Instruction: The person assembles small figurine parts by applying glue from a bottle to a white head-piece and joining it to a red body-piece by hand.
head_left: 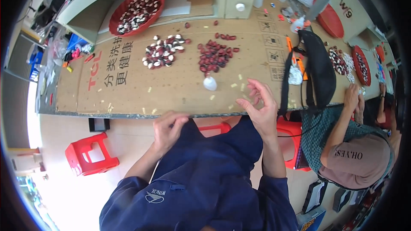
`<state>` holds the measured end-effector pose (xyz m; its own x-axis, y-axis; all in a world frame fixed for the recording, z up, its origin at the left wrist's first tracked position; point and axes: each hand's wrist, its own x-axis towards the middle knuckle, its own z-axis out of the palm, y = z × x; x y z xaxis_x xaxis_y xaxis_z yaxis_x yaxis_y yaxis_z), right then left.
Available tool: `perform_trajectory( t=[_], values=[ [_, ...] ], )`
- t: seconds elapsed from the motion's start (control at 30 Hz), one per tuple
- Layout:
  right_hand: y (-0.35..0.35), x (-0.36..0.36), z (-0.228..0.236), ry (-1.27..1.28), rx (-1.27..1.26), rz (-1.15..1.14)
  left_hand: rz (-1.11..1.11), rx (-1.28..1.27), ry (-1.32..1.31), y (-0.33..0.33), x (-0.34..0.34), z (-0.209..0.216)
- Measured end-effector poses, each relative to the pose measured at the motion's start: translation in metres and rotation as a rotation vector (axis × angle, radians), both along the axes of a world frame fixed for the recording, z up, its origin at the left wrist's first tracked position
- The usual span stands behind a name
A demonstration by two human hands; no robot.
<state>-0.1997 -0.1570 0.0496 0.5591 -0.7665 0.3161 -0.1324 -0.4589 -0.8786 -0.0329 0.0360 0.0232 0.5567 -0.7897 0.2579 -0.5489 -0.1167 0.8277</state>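
Note:
My right hand (262,105) hovers over the front edge of the cardboard-covered table (171,90), fingers curved and apart, with nothing visible in them. My left hand (168,130) is low at the table's edge, its fingers stretched loosely rightward and the thumb a little apart; I see nothing in it. Ahead of both hands lies a small white rounded object (209,83), its narrow end toward a pile of small dark-red pieces (215,55). Left of that pile is a group of dark-red and white pieces (162,52). Both are too small to name.
A red basket (159,12) of similar pieces stands at the back left under a shelf. On the right lie a black bag (319,70) and an orange cutter (302,66). A co-worker (355,154) sits at right. A red stool (91,154) stands at left.

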Motion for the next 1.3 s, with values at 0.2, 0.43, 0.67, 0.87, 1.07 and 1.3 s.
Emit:
perform_trajectory(
  t=[0.2, 0.43, 0.67, 0.87, 1.07, 1.3],
  values=[
    [0.013, 0.073, -0.011, 0.118, 0.001, 0.148, 0.473, -0.024, -0.332, -0.036, 0.099, 0.002],
    [0.014, 0.08, -0.032, 0.187, -0.08, 0.162, 0.437, 0.132, -0.297, -0.049, 0.122, -0.012],
    [0.013, 0.067, -0.044, -0.173, 0.298, 0.142, 0.394, 0.053, 0.179, -0.045, 0.085, -0.002],
    [0.02, 0.038, -0.036, -0.184, 0.339, 0.189, -0.013, -0.293, 0.997, -0.055, 0.031, 0.0],
    [0.018, 0.021, -0.031, -0.03, 0.212, 0.208, -0.107, -0.23, 1.109, -0.058, 0.033, -0.01],
    [0.016, 0.032, -0.023, -0.125, -0.017, 0.23, -0.172, -0.23, 0.995, -0.056, 0.034, -0.012]
  ],
)
